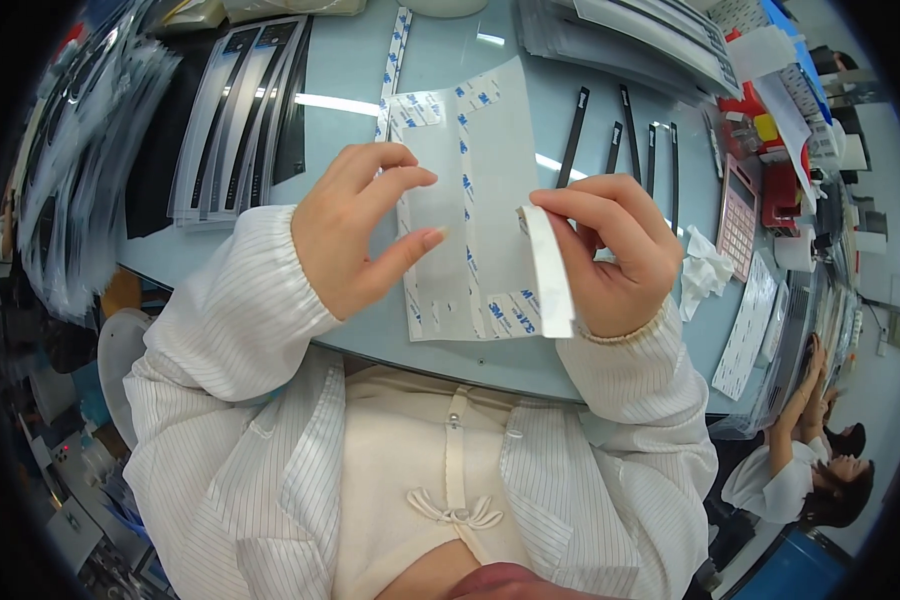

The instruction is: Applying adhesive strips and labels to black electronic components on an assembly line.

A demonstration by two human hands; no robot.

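A translucent sheet (500,130) lies on the table in front of me, bordered and crossed by adhesive tape strips with blue-printed white backing (467,200). My left hand (360,225) is over the sheet's left side, fingers and thumb apart, with nothing between them. At the sheet's right edge my right hand (615,245) pinches a white curved strip (550,275) between thumb and forefinger. The strip hangs down toward the sheet's lower right corner. Whether its lower end touches the sheet I cannot tell.
Several black strips (575,135) lie beyond my right hand. A crumpled tissue (705,270) and a pink calculator (738,215) are to the right. Stacked clear panels (235,125) stand left, more panels (630,45) at the back. Two people (790,460) are at far right.
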